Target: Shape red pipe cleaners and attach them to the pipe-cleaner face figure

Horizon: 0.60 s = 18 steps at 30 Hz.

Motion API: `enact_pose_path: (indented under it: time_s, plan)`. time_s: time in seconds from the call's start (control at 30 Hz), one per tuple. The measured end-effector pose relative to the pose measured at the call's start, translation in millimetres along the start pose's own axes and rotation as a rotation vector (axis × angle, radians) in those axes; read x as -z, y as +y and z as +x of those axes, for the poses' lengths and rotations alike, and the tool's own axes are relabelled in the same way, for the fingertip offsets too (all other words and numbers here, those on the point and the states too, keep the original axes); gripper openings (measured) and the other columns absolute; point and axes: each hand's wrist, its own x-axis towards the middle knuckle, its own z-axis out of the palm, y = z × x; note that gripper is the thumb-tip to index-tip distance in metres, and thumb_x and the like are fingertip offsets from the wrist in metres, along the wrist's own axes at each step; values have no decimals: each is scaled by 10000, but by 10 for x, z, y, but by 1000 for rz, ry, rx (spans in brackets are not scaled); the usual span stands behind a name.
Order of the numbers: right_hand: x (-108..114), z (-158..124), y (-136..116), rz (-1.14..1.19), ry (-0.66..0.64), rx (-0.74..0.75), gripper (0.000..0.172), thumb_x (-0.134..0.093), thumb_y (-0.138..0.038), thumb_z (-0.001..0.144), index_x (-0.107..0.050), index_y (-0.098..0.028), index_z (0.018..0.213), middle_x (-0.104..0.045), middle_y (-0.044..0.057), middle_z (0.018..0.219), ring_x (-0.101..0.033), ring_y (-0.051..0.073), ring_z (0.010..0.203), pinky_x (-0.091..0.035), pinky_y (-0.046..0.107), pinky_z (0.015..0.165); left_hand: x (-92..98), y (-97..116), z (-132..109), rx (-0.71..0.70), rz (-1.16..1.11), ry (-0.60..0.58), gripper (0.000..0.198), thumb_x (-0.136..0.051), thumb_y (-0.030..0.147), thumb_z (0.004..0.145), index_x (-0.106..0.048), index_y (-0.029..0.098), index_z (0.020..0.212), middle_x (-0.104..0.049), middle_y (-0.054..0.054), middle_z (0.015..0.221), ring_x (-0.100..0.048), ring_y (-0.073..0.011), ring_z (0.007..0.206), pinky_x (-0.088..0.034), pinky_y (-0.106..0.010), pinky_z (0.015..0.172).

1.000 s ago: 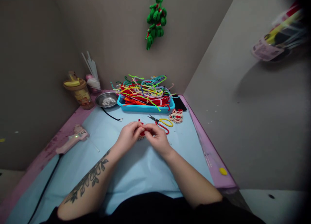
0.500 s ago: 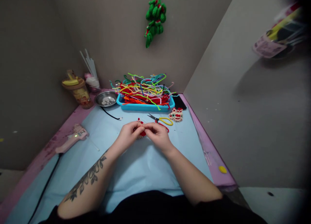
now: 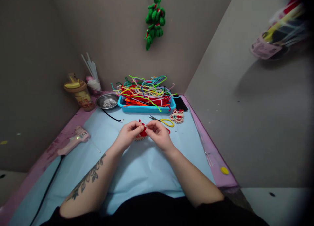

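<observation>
My left hand and my right hand meet over the middle of the light blue table mat. Both pinch a small red and cream pipe-cleaner figure between their fingertips, just above the mat. Part of the figure is hidden by my fingers. Yellow-handled scissors lie just beyond my right hand. A finished cream and red pipe-cleaner figure rests to the right of the scissors.
A blue tray heaped with coloured pipe cleaners stands at the back. Left of it are a metal bowl, a lidded cup and a pink glue gun with its cable. A black phone lies at back right. A green ornament hangs on the wall.
Both hands have shifted slightly away from me with the small figure, fingers working on it. Nothing else on the table has moved.
</observation>
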Motion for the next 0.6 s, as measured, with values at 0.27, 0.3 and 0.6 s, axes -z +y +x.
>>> enact_pose_path:
  time_s: [0.27,0.3,0.6]
  plan:
    - [-26,9,11,24,81,-104,168,-696,-264,692,-579,-188,787,-596,-32,669,-547,109,587,-460,245,570,-28,-24,19,21,-1,-10,375,-676,508,734,-669,142,810,-657,-12,710,-564,-131,619,-438,-238,599]
    - [-21,15,6,31,87,-113,174,-700,-266,684,-582,-184,782,-587,-37,652,-535,104,571,-452,240,556,-25,-21,22,28,-10,-11,405,-671,529,732,-674,140,844,-665,-19,730,-572,-135,629,-444,-242,603]
    - [-6,23,4,35,94,-133,191,-719,-275,661,-589,-186,768,-585,-41,632,-523,102,551,-436,238,542,18,-46,14,-39,43,-1,319,-714,415,721,-662,150,891,-696,-54,854,-631,-173,746,-491,-285,715]
